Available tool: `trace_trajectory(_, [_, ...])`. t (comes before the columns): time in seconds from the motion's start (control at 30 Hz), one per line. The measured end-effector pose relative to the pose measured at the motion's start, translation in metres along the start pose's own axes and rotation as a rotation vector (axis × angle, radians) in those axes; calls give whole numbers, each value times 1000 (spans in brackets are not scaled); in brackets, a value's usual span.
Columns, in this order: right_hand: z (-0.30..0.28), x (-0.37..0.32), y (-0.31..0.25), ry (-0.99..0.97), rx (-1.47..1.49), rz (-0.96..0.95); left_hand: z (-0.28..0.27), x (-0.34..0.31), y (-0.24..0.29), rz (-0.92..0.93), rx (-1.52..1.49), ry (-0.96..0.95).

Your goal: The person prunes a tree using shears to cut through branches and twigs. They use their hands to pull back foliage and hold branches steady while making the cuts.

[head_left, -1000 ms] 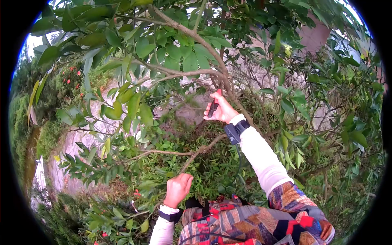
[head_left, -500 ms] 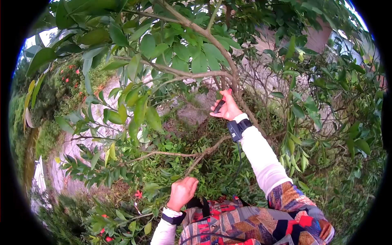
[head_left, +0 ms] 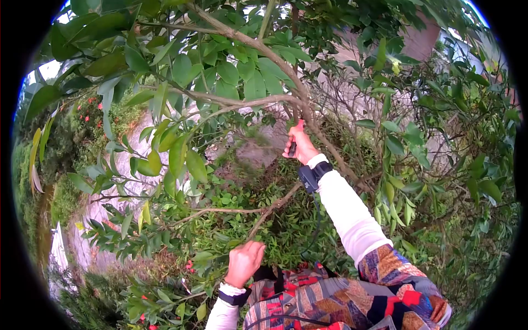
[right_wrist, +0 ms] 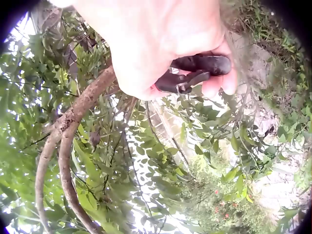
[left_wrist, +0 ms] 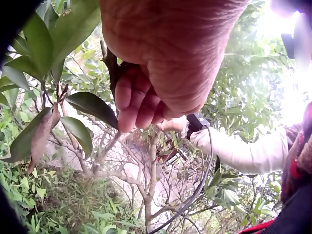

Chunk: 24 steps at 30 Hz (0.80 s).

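Pruning shears with black handles and a bit of red are held in my right hand, its fingers curled round the handles. That hand is up by the fork where a thick branch splits, and its blades are hidden in the right wrist view. Low in the head view, my left hand has its fingers curled at the near end of a thinner branch. From the left wrist, a dark stem runs into the curled fingers, beside a green leaf.
Leafy twigs hang at the left, and a tangle of thin bare stems and foliage fills the right. A cable trails from the right wrist camera. Below lie low green plants and pale ground.
My right fingers have curled in more round the shears' handles, and the hand has turned slightly beside the fork. The left hand keeps nearly the same place.
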State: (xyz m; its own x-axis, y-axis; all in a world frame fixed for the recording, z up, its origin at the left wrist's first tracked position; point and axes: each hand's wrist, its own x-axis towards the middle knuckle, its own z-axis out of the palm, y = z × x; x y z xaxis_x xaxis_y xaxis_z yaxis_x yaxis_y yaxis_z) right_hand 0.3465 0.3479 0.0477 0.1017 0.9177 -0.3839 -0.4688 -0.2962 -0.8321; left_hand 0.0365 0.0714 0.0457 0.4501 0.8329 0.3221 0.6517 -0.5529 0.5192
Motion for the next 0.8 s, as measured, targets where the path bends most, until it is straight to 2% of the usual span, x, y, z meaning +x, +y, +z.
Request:
trace_trajectory(0.37, [1,10,2,59,-243,109,4,-4,3,49,29,45])
trace_trajectory(0.47, [15,5,2,85,-175,80,4,-7,3,34,25,33])
trace_trajectory(0.63, [13,19,-6,-88,-79,157,6,-7,2,45,13,11])
trace_trajectory(0.8, [16,23,-5,-44,-93,107,7,-9,0,43,18,6])
